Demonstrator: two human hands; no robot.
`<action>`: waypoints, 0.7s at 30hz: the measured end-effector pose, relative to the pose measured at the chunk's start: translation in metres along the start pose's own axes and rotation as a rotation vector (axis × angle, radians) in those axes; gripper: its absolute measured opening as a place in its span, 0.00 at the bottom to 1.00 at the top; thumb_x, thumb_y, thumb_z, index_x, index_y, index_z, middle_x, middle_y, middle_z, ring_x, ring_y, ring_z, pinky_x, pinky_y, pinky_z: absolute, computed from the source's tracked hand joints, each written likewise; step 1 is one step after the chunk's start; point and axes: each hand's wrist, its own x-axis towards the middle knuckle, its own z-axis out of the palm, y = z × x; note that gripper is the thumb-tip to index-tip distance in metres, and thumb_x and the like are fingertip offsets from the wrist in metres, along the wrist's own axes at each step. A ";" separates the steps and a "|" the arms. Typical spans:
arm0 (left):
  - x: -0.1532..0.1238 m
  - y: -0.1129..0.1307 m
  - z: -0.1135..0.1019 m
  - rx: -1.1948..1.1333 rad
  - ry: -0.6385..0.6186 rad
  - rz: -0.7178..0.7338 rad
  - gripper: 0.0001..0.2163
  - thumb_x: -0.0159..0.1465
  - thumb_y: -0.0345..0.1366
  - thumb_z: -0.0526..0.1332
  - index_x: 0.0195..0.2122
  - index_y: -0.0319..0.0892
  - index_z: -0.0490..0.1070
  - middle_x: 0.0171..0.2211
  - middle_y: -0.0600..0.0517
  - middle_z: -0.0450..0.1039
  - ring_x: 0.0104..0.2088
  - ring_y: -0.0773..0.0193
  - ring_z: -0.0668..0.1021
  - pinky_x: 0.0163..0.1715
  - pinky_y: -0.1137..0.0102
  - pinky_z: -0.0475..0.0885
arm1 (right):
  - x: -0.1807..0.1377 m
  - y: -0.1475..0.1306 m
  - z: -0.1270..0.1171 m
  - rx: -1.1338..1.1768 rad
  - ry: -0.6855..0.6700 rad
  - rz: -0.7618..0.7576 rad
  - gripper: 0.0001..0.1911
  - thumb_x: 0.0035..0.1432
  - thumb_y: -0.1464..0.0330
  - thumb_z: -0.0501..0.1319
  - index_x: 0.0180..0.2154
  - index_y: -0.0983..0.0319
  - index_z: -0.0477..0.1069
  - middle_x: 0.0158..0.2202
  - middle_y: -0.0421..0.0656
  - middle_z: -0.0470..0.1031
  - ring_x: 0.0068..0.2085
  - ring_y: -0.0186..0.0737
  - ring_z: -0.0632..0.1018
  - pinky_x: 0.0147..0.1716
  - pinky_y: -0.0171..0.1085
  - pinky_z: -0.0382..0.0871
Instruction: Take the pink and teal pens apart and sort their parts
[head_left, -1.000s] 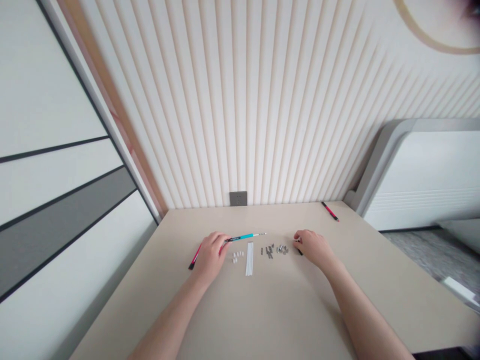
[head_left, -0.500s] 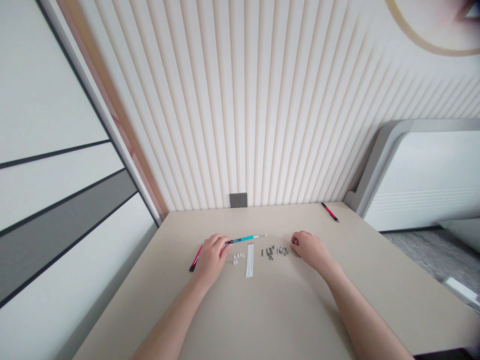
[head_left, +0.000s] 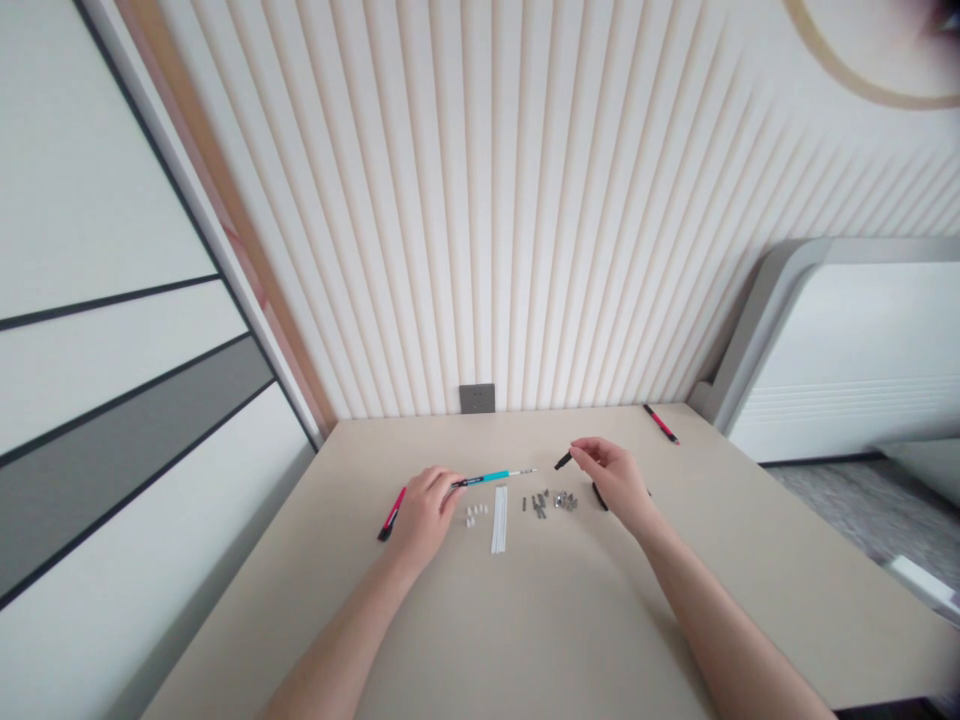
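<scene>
My left hand (head_left: 426,512) rests on the beige table (head_left: 525,620), fingers closed on the dark end of a teal pen (head_left: 491,476) that points right. A red and black pen (head_left: 391,514) lies under that hand's left side. My right hand (head_left: 616,478) is raised slightly and pinches a small black pen piece (head_left: 562,460) between its fingertips. Between the hands lie white refill tubes (head_left: 499,517), small white bits (head_left: 475,515) and a cluster of small grey metal parts (head_left: 551,501).
Another red and black pen (head_left: 660,423) lies near the table's far right corner. A grey wall socket (head_left: 477,397) sits at the table's back edge under a ribbed wall. A white and grey headboard (head_left: 847,350) stands to the right.
My right hand has lifted off the table and moved up and left, now holding a small black piece in its fingertips. My left hand has stayed in place on the teal pen.
</scene>
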 end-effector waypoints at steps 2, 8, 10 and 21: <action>0.000 0.000 0.000 -0.001 0.000 -0.001 0.04 0.67 0.35 0.57 0.40 0.45 0.71 0.38 0.51 0.74 0.40 0.58 0.76 0.42 0.62 0.70 | -0.001 0.001 0.004 0.114 -0.025 0.026 0.23 0.53 0.49 0.62 0.37 0.63 0.75 0.30 0.45 0.77 0.30 0.40 0.74 0.31 0.37 0.66; 0.000 0.001 -0.002 -0.003 -0.005 0.000 0.05 0.68 0.34 0.57 0.41 0.45 0.71 0.39 0.51 0.73 0.41 0.58 0.75 0.44 0.62 0.69 | -0.003 -0.001 0.009 0.191 -0.108 0.093 0.25 0.50 0.47 0.64 0.37 0.63 0.75 0.25 0.42 0.75 0.28 0.38 0.74 0.29 0.36 0.66; 0.000 0.001 -0.002 -0.002 -0.004 0.002 0.05 0.68 0.34 0.57 0.41 0.45 0.71 0.39 0.51 0.73 0.41 0.59 0.75 0.44 0.62 0.70 | -0.004 -0.002 0.010 0.217 -0.105 0.097 0.25 0.49 0.48 0.65 0.36 0.63 0.75 0.25 0.43 0.76 0.28 0.38 0.74 0.29 0.36 0.66; 0.000 0.003 -0.003 -0.004 -0.007 0.012 0.04 0.67 0.33 0.57 0.41 0.44 0.71 0.39 0.51 0.73 0.40 0.59 0.75 0.43 0.63 0.69 | -0.006 -0.002 0.015 0.267 -0.096 0.110 0.25 0.49 0.48 0.66 0.37 0.64 0.74 0.25 0.44 0.76 0.28 0.40 0.75 0.29 0.37 0.66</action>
